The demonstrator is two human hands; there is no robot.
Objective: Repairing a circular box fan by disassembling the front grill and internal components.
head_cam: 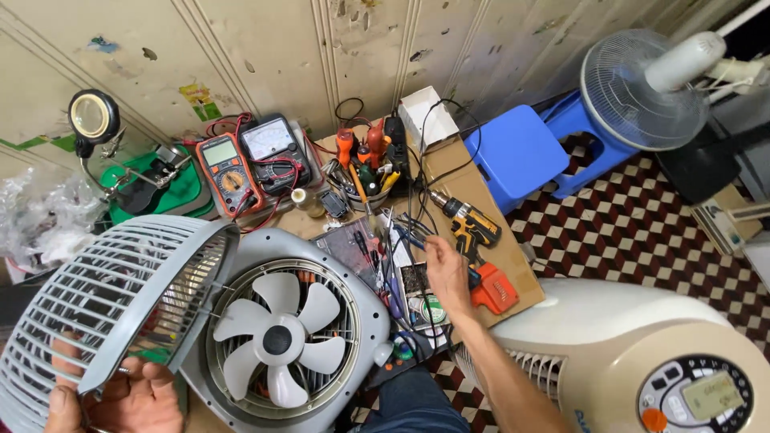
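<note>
Left hand (120, 401), bottom left: fingers curled and clamped on the lower rim of a pale grey round plastic fan grille (104, 305). Grille is lifted off and tilted, its open face toward the right, leaning over the left edge of the fan body.

Just right of it, a grey fan housing (365, 317) lies flat, face up, with a white five-blade impeller (277, 341) exposed in the middle.

Behind these, against the wall: a magnifier lamp on a green base (164, 188), an orange digital multimeter (230, 172), a dark analogue meter (273, 152), and a tub of screwdrivers with red and orange handles (365, 164).

Right hand (447, 277), centre: arm reaches up from the bottom, fingers pinched together on the handle of a thin dark tool (411, 238). Cannot tell what kind. Its long axis runs up-left, away from the hand.

Just beside the hand, a yellow and black cordless drill with a red battery (475, 240) lies on a brown cardboard sheet (449, 164), chuck pointing up-left. Loose black wires and small parts crowd the space between fan and drill.

Farther right: a blue plastic stool (517, 152), a white pedestal fan head (642, 88), a cream appliance with a control panel (634, 345) on the checkered floor.
</note>
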